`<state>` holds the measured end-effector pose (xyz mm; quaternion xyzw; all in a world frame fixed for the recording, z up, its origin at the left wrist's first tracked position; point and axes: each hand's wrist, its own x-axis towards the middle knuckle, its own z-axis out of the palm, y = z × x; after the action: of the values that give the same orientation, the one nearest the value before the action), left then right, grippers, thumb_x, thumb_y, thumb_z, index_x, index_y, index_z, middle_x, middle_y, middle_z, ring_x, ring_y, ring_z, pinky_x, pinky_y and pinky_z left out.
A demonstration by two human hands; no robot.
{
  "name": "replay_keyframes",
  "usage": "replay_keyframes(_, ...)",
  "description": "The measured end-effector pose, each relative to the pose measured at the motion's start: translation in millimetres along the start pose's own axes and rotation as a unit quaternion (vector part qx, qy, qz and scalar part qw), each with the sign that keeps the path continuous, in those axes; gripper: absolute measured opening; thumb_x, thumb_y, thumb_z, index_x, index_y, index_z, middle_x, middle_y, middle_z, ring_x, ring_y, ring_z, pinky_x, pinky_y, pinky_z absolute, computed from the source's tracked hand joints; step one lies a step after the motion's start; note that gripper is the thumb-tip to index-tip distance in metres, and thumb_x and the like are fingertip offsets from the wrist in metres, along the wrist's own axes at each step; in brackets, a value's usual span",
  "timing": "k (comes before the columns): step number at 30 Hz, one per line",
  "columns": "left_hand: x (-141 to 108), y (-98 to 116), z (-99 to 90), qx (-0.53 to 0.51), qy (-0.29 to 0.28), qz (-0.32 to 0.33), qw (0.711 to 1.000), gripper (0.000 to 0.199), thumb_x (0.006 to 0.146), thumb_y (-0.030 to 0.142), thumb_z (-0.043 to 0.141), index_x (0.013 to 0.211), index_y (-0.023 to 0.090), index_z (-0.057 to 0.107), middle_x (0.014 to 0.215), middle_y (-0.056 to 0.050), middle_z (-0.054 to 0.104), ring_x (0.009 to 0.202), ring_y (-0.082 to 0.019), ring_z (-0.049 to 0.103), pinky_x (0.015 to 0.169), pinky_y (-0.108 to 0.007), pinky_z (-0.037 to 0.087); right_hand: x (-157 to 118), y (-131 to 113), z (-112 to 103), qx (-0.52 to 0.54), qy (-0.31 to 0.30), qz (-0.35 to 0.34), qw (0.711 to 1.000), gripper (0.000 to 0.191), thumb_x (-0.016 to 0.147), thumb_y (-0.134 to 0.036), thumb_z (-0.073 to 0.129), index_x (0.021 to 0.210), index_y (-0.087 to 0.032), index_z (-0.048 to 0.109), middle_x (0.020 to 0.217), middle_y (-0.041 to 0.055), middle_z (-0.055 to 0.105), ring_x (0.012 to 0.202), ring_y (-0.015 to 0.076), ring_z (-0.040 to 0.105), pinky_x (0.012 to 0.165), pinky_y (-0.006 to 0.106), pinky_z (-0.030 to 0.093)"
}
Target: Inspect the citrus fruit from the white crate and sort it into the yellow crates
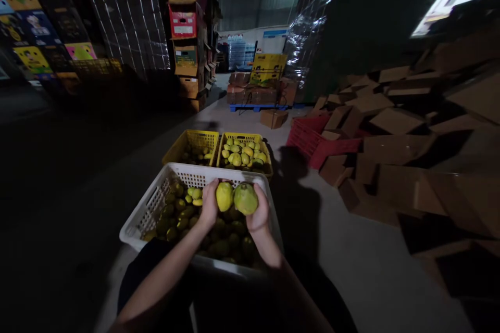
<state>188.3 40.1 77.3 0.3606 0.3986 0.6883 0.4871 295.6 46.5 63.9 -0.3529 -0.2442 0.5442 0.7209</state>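
My left hand [210, 203] is wrapped round the left side of a yellow-green fruit [224, 196]. Beside it, my right hand [260, 209] grips a larger, greener fruit [246, 199] from the right. The two fruits are side by side, over the far half of a white plastic crate [141, 213]. Many green and yellowish fruits [187, 212] lie inside that crate, partly in shadow and partly hidden by my forearms.
Beyond the white crate stand two yellow crates, the left [175, 149] and right [266, 158] ones both holding fruit. A red crate [307, 138] and heaped cardboard [398, 156] lie right. Stacked boxes [183, 23] and a loaded blue pallet [257, 107] stand behind.
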Motion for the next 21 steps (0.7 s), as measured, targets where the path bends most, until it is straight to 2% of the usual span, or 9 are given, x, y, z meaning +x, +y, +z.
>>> replay_keyframes(2,2.0,4.5,-4.5,0.031,-0.034,0.073,0.996,0.044,0.078,0.058,0.058,0.070,0.016,0.072,0.077,-0.007,0.072,0.081,-0.023,0.065,0.078,-0.033,0.050,-2.2,-1.0,6.0,0.003,-0.016,-0.019,1.000,0.025,0.066,-0.046,0.070,0.074,-0.023,0.065,0.070,0.0004,0.067,0.075,0.0212,0.066,0.069,0.035,0.057)
replay_keyframes(5,3.3,10.9,-11.9,0.055,-0.098,0.144,0.983,0.047,0.084,0.054,0.050,0.072,0.017,0.075,0.077,-0.007,0.072,0.078,-0.023,0.064,0.075,-0.032,0.048,-5.9,-4.5,9.2,-0.042,-0.090,-0.081,0.992,0.028,0.071,-0.050,0.063,0.072,-0.022,0.067,0.072,0.0032,0.068,0.073,0.0209,0.064,0.066,0.033,0.053)
replay_keyframes(8,3.8,15.1,-17.7,0.072,-0.130,0.196,0.969,0.050,0.088,0.052,0.044,0.074,0.017,0.077,0.078,-0.008,0.073,0.079,-0.024,0.064,0.075,-0.034,0.047,-8.6,-8.5,9.6,-0.091,-0.132,-0.137,0.977,0.029,0.076,-0.049,0.056,0.072,-0.023,0.069,0.073,0.0044,0.068,0.072,0.0205,0.062,0.065,0.032,0.048)
replay_keyframes(11,4.0,19.9,-21.5,0.094,-0.155,0.229,0.956,0.051,0.089,0.052,0.042,0.075,0.017,0.078,0.078,-0.009,0.073,0.079,-0.025,0.064,0.075,-0.035,0.046,-10.0,-9.6,9.2,-0.102,-0.151,-0.157,0.971,0.029,0.077,-0.046,0.052,0.071,-0.023,0.069,0.074,0.0046,0.068,0.074,0.0207,0.061,0.067,0.032,0.046)
replay_keyframes(17,2.1,30.4,-24.5,0.107,-0.172,0.226,0.953,0.052,0.085,0.057,0.047,0.071,0.018,0.077,0.076,-0.010,0.073,0.079,-0.026,0.065,0.076,-0.036,0.048,-9.7,-3.8,6.5,-0.105,-0.159,-0.162,0.968,0.031,0.080,-0.043,0.047,0.076,-0.023,0.071,0.077,0.0036,0.067,0.076,0.0198,0.060,0.071,0.032,0.045)
replay_keyframes(21,4.2,29.2,-19.1,0.061,-0.139,0.148,0.977,0.043,0.081,0.053,0.054,0.067,0.018,0.075,0.075,-0.008,0.073,0.081,-0.025,0.066,0.079,-0.034,0.050,-10.6,-5.0,14.0,-0.095,-0.127,-0.121,0.980,0.030,0.077,-0.047,0.053,0.073,-0.021,0.068,0.076,0.0032,0.066,0.076,0.0190,0.061,0.071,0.031,0.047)
